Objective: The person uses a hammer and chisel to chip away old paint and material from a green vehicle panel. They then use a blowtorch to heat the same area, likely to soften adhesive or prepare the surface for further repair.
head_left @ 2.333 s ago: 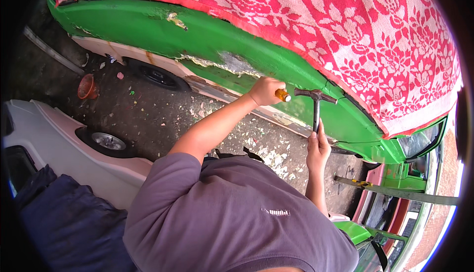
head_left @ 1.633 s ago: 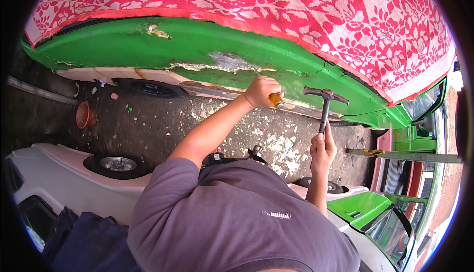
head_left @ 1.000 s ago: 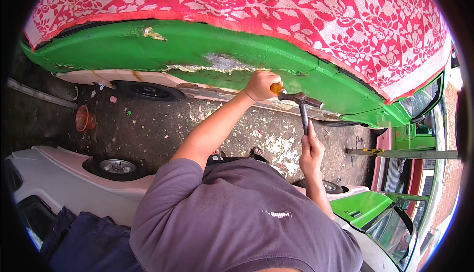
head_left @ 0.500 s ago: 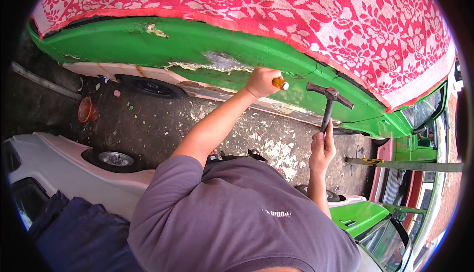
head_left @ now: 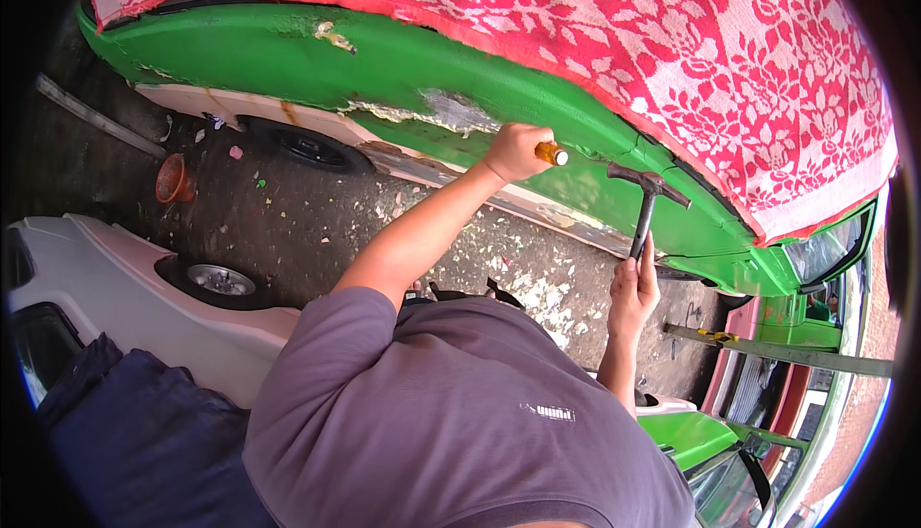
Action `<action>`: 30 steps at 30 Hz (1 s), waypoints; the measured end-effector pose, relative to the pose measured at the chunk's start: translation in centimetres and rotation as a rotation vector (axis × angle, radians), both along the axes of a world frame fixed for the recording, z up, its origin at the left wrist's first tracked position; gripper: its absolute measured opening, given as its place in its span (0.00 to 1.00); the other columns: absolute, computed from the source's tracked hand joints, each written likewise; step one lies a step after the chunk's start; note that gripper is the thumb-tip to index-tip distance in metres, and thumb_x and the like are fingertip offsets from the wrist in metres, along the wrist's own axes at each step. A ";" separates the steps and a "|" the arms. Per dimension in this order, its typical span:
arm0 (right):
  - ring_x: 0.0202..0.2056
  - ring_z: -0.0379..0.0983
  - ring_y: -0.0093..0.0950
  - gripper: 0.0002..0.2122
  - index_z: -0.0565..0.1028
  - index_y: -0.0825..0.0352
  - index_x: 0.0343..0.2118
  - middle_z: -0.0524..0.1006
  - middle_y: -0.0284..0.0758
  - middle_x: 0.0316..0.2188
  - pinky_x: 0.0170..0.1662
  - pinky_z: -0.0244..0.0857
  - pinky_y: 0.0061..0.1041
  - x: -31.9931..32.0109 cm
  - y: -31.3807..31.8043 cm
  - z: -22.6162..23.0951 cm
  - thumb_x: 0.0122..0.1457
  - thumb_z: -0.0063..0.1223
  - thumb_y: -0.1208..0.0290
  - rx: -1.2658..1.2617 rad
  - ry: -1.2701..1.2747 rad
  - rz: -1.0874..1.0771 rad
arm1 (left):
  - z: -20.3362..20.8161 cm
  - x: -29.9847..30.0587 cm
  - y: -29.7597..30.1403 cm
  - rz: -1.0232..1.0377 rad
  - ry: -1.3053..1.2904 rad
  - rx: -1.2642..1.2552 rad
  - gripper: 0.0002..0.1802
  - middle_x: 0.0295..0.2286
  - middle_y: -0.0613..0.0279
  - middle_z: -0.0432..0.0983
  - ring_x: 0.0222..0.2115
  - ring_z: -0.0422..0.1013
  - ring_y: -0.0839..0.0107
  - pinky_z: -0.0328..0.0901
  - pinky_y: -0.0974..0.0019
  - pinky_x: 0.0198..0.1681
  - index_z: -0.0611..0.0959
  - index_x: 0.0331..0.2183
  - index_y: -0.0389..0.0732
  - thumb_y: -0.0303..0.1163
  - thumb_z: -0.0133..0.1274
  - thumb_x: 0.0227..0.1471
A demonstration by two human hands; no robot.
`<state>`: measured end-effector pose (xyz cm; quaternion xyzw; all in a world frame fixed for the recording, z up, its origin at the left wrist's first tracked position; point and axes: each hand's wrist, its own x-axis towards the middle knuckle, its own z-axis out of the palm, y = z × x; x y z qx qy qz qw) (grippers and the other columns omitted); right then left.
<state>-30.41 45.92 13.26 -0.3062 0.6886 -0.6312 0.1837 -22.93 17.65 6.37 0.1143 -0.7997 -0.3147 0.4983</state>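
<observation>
My left hand (head_left: 518,152) is closed around a tool with an amber handle (head_left: 551,154). The butt of the handle sticks out of the fist, while its working end is hidden behind my hand, close to the green car panel (head_left: 384,63). Just left of that fist the panel has a scraped grey patch (head_left: 459,111) with a ragged, flaking edge. My right hand (head_left: 633,298) grips a hammer (head_left: 645,216) by the lower handle, one finger lying along the shaft. The hammer's head is up, to the right of the amber handle and apart from it.
A red and white floral cloth (head_left: 576,10) covers the car's upper part. Pale flakes (head_left: 552,303) litter the dark ground. An orange bucket (head_left: 173,180) lies at the left. Behind me stand a whitish vehicle (head_left: 144,288) and a green one (head_left: 696,427). A metal bar (head_left: 806,353) juts in at right.
The view has turned slightly, so the car appears shifted and tilted. Both hands keep their holds, and the gap between the hammer head and the amber handle is about the same.
</observation>
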 end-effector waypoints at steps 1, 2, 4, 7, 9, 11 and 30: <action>0.20 0.53 0.09 0.24 0.59 0.65 0.63 0.62 0.21 0.22 0.21 0.47 0.11 0.0 -0.2 0.0 0.64 0.46 0.75 -0.003 -0.001 0.001 | 0.1 0.2 0.0 -0.011 0.013 -0.026 0.11 0.17 0.56 0.74 0.19 0.72 0.58 0.65 0.61 0.21 0.75 0.18 0.40 0.29 0.63 0.36; 0.20 0.53 0.09 0.24 0.59 0.65 0.63 0.62 0.21 0.22 0.21 0.47 0.11 0.1 -0.3 0.3 0.64 0.46 0.76 -0.008 -0.007 0.013 | 0.1 0.3 -0.1 -0.022 0.025 -0.052 0.11 0.18 0.56 0.74 0.19 0.72 0.58 0.65 0.61 0.22 0.75 0.19 0.40 0.29 0.63 0.36; 0.20 0.53 0.09 0.24 0.59 0.65 0.63 0.62 0.21 0.22 0.21 0.47 0.11 0.0 -0.5 0.3 0.64 0.46 0.76 -0.004 -0.012 0.014 | 0.8 0.1 0.2 -0.047 0.026 -0.052 0.11 0.18 0.57 0.75 0.20 0.73 0.58 0.66 0.61 0.22 0.75 0.19 0.40 0.29 0.63 0.36; 0.20 0.53 0.09 0.24 0.59 0.65 0.63 0.62 0.22 0.22 0.21 0.48 0.11 0.2 -0.9 0.5 0.64 0.46 0.77 -0.001 -0.024 0.016 | 1.2 -0.3 0.2 -0.043 0.047 -0.043 0.11 0.19 0.58 0.76 0.21 0.74 0.58 0.67 0.61 0.23 0.75 0.19 0.41 0.29 0.63 0.35; 0.20 0.53 0.10 0.24 0.59 0.65 0.63 0.62 0.22 0.22 0.21 0.49 0.11 0.4 -1.2 0.6 0.64 0.46 0.77 -0.011 -0.017 0.011 | 1.1 -0.4 0.2 -0.033 0.042 -0.031 0.11 0.19 0.58 0.76 0.21 0.74 0.58 0.67 0.61 0.23 0.76 0.19 0.41 0.29 0.64 0.35; 0.20 0.54 0.10 0.24 0.59 0.65 0.63 0.63 0.22 0.22 0.21 0.49 0.10 0.5 -1.2 0.6 0.64 0.46 0.77 -0.020 -0.031 0.029 | 0.7 -0.4 0.2 -0.028 0.044 -0.019 0.11 0.18 0.58 0.75 0.21 0.74 0.57 0.67 0.60 0.23 0.77 0.19 0.42 0.34 0.64 0.35; 0.22 0.57 0.13 0.22 0.64 0.68 0.60 0.65 0.23 0.22 0.25 0.54 0.14 2.1 -1.5 0.0 0.62 0.46 0.79 0.091 0.234 -0.002 | -0.1 -0.6 1.1 -0.065 -0.034 -0.075 0.09 0.17 0.56 0.73 0.19 0.72 0.57 0.65 0.60 0.22 0.76 0.18 0.41 0.29 0.62 0.34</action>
